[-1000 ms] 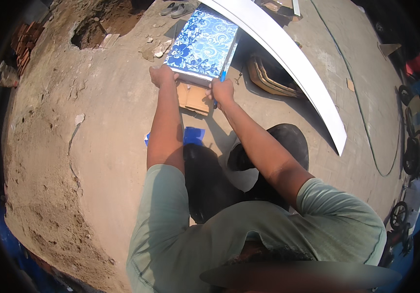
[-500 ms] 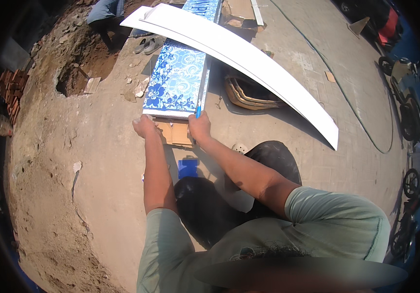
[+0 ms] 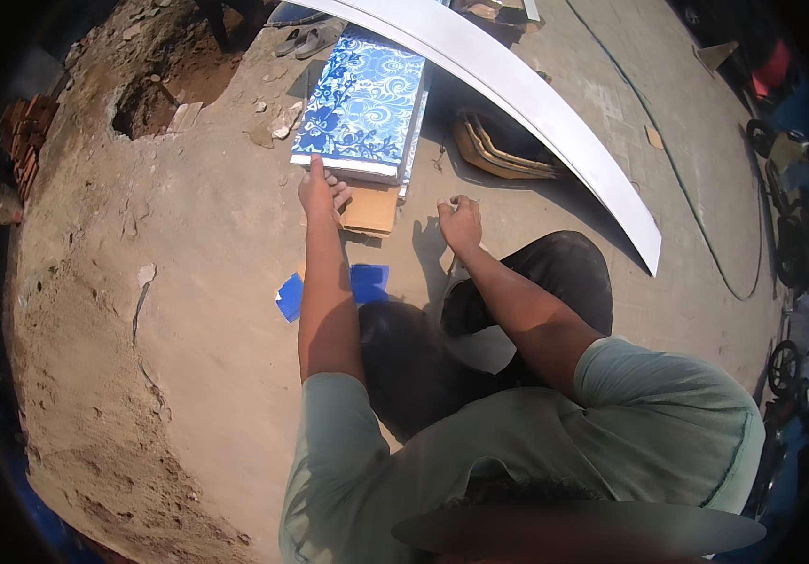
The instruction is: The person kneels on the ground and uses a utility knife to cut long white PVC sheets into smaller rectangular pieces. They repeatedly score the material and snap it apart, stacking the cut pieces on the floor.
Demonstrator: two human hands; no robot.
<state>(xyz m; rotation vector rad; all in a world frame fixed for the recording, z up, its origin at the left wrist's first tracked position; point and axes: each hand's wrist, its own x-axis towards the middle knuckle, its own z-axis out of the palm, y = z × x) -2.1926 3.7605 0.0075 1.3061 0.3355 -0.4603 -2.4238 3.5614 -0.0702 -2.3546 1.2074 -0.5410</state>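
Note:
A long box-like piece (image 3: 367,99) with a blue-and-white floral covering lies in front of me. Its near end has a white edge. My left hand (image 3: 320,195) is at the near left corner, one digit stretched onto that edge and the other fingers apart and loosely bent. Brown cardboard (image 3: 371,209) sits under the near end. My right hand (image 3: 462,224) hovers over the ground to the right, apart from the box, its fingers curled together; what they hold, if anything, does not show. A long white curved panel (image 3: 517,89) lies across the box's far part.
Blue pieces (image 3: 369,282) lie by my knees. Black basins (image 3: 508,150) stand under the panel. A hose (image 3: 653,117) runs along the right, near parked motorcycles (image 3: 790,216). At the left are a dug pit (image 3: 146,108), bricks (image 3: 28,141) and loose soil; shoes (image 3: 308,41) lie beyond.
My right hand has left the box's near right corner and drawn back to the right; the blue pen-like tool it held no longer shows. My left hand has loosened at the left corner.

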